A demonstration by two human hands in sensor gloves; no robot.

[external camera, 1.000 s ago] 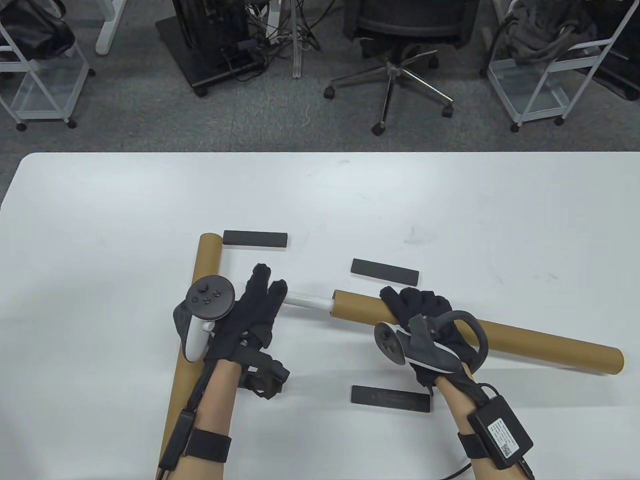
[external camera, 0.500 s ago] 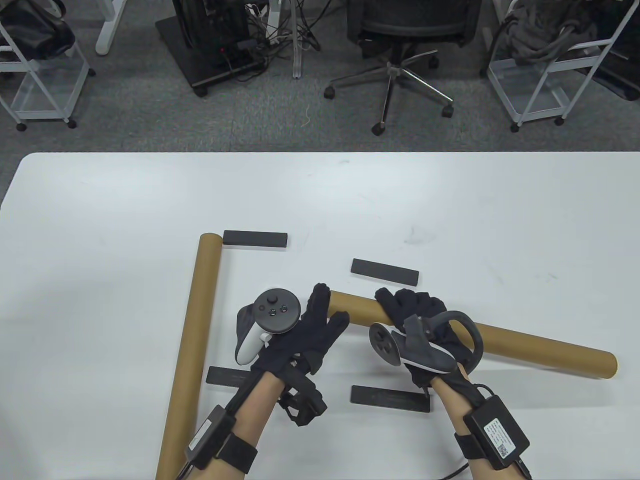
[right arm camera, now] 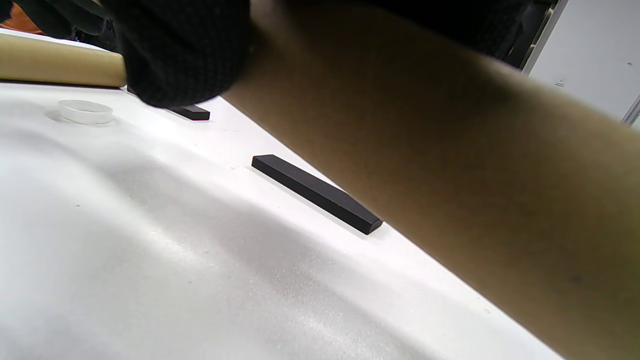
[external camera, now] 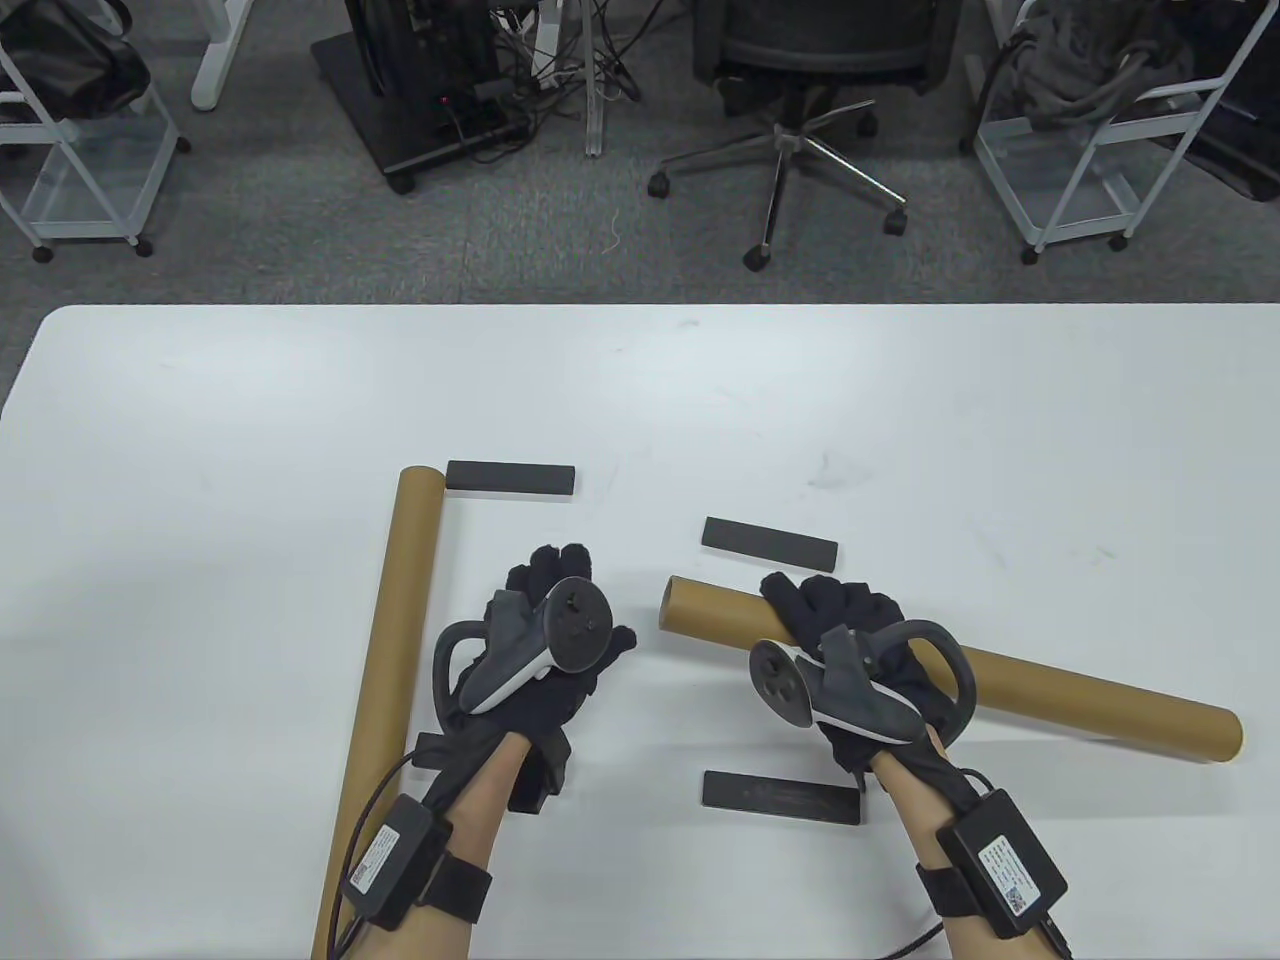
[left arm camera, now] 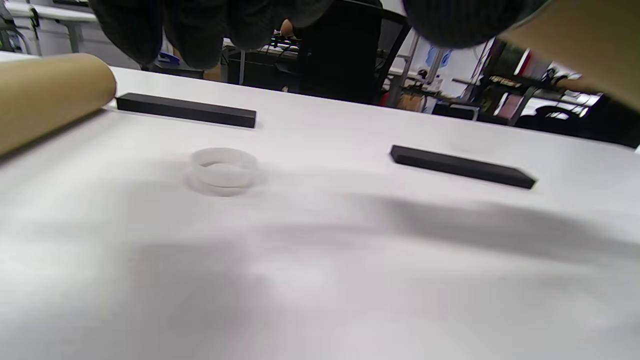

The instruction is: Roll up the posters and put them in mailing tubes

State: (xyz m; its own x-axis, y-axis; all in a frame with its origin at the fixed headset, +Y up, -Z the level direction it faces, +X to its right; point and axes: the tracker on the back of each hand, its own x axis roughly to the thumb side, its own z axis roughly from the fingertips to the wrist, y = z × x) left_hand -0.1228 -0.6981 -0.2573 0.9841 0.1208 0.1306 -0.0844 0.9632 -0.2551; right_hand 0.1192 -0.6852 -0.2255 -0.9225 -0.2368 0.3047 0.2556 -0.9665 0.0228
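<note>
My right hand (external camera: 835, 610) grips a brown mailing tube (external camera: 1080, 695) near its left end, which lies slanted across the table; the same tube (right arm camera: 450, 175) fills the right wrist view under my gloved fingers (right arm camera: 185, 50). No poster shows at its open end. My left hand (external camera: 552, 580) hovers left of that end with its fingers (left arm camera: 200, 30) hanging loosely and holding nothing. A clear plastic end cap (left arm camera: 223, 167) sits on the table just beyond them, untouched, and the cap (right arm camera: 85, 111) also shows in the right wrist view. A second tube (external camera: 400, 600) lies along the left.
Black flat bars lie around the work area: one (external camera: 510, 478) by the second tube's far end, one (external camera: 770, 543) behind the held tube, one (external camera: 780, 797) near my right wrist. The white table (external camera: 250, 420) reaches to the view's sides.
A white rolled poster stuck out of the tube's left end; my left hand pushed it fully in, then drew back left and turned over. My right hand kept its hold.
</note>
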